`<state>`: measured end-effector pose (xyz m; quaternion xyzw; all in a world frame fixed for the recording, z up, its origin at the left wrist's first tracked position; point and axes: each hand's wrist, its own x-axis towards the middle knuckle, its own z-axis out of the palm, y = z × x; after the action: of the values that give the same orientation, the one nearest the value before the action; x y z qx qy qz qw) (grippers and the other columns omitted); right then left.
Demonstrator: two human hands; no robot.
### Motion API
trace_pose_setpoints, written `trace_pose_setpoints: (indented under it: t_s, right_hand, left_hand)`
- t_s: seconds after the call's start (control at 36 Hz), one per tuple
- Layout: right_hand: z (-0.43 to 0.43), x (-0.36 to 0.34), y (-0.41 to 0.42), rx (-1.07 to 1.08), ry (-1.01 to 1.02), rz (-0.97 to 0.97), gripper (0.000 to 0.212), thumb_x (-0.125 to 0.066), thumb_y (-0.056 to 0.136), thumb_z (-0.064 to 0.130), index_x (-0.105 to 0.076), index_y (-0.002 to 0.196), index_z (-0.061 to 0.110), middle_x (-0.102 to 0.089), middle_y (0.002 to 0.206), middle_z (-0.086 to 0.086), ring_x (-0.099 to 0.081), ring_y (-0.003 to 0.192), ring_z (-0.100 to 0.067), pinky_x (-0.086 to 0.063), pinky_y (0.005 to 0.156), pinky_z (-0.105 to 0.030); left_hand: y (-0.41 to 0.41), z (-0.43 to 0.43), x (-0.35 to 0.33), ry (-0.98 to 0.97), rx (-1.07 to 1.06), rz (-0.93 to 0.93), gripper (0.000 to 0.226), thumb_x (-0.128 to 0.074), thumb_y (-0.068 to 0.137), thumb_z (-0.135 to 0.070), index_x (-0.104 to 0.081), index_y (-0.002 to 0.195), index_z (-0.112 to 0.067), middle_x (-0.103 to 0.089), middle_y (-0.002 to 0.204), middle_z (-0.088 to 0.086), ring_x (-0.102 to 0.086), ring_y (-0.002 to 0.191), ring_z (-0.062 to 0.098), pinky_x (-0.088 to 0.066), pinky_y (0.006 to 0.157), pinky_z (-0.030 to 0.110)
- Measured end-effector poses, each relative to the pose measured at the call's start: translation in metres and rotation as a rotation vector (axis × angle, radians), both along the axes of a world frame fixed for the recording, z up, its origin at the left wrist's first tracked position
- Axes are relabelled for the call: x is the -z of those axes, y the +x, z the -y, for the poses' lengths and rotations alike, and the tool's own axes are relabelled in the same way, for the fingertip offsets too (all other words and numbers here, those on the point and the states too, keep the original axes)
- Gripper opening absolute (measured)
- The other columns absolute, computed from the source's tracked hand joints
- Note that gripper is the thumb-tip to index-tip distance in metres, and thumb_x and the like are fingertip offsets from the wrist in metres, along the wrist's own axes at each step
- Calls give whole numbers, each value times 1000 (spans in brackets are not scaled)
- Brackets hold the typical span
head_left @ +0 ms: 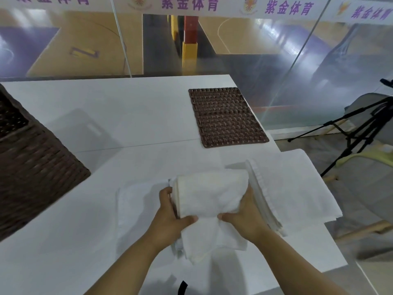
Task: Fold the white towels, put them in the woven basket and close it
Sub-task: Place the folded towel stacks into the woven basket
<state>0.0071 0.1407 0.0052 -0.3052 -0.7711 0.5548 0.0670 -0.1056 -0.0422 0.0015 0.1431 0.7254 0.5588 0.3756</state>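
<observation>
At the near edge of the white desk (106,116), both hands are gripping one folded white towel (210,199). The left hand (170,211) is clamping its left end and the right hand (244,216) its right end, fingers (164,193) curling round the sides and thumbs pressing on top; nothing else is being held. Judgement: folding of this piece is finishing, and transfer to the basket is coming next. The towel is reading as thick, soft terry, bulging into a loose roll with one corner drooping toward the person, so it is looking liable to unfold unless squeezed. A second towel (136,207) is lying flat beneath it, and more towels (297,188) are lying just to the right, layered hems showing. The woven basket (36,162), dark brown with a stiff, coarse weave, is standing well to the left. Its flat rectangular lid (227,118) is lying apart at the far right. The next move is calling for a leftward carry and a lowering through the basket mouth, folds compressed.
</observation>
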Motion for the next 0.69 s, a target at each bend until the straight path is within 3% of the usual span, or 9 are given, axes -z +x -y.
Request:
trace_pose_setpoints:
  t_s: [0.06, 0.14, 0.22, 0.33, 0.42, 0.53, 0.61, 0.69]
  right_hand:
    - [1, -2, -3, 81, -56, 66, 75, -82, 69, 8, -24, 114, 25, -47, 101, 19, -50, 89, 4, -43, 69, -13]
    - [-1, 4, -7, 220, -134, 87, 81, -80, 74, 18, -14, 118, 34, -52, 99, 4, -57, 85, -10, -45, 74, -29]
    - [-1, 2, -11, 258, -159, 42, 64, -76, 78, 12, -22, 109, 29, -53, 97, -3, -59, 83, -18, -49, 72, -33]
    - [-6, -1, -8, 200, -200, -32, 52, -68, 79, -6, -38, 76, 37, -54, 97, -11, -56, 83, -24, -49, 74, -47]
    - [-10, -7, -5, 122, -190, -48, 51, -65, 79, -11, -42, 57, 29, -53, 84, -6, -54, 78, -20, -43, 70, -33]
    - [-7, -29, -10, 128, -165, -141, 34, -65, 77, -14, -51, 62, 12, -54, 75, 0, -52, 60, 3, -40, 58, -7]
    - [-6, -48, -19, 101, -130, -213, 24, -70, 77, -7, -62, 67, 14, -63, 74, 14, -56, 67, 6, -42, 62, -5]
    - [-2, -71, -37, 51, -100, -294, 21, -72, 77, -3, -68, 75, 18, -68, 82, 18, -61, 75, 4, -44, 66, -6]
  left_hand:
    - [-3, -6, 0, -18, -74, 41, 77, -76, 78, -22, -14, 124, -32, -54, 114, -5, -59, 99, 9, -49, 72, 19]
    - [-7, -15, 1, -50, -211, 75, 60, -67, 85, -27, -16, 115, -29, -57, 112, 6, -60, 94, 17, -46, 69, 22]
    - [-9, -18, 3, -24, -287, 108, 42, -60, 90, -20, -20, 100, -27, -52, 110, 10, -56, 89, 20, -44, 73, 28]
    - [-6, -14, -4, -25, -212, 19, 37, -56, 92, -13, -24, 79, -25, -39, 78, 0, -43, 69, 14, -37, 63, 25]
    - [-4, -10, -8, 18, -139, -59, 40, -57, 91, -10, -32, 67, -29, -36, 71, 2, -37, 69, 16, -31, 64, 27]
    - [-8, -7, -29, 88, -136, -167, 44, -58, 91, -10, -41, 59, -37, -41, 66, -10, -38, 66, 9, -32, 64, 23]
    - [-17, -1, -54, 136, -139, -281, 43, -56, 92, -10, -48, 62, -40, -49, 69, -15, -43, 67, 2, -36, 67, 16]
    - [-29, 9, -86, 177, -147, -366, 34, -53, 94, -17, -59, 71, -41, -60, 79, -18, -52, 72, -2, -40, 70, 10]
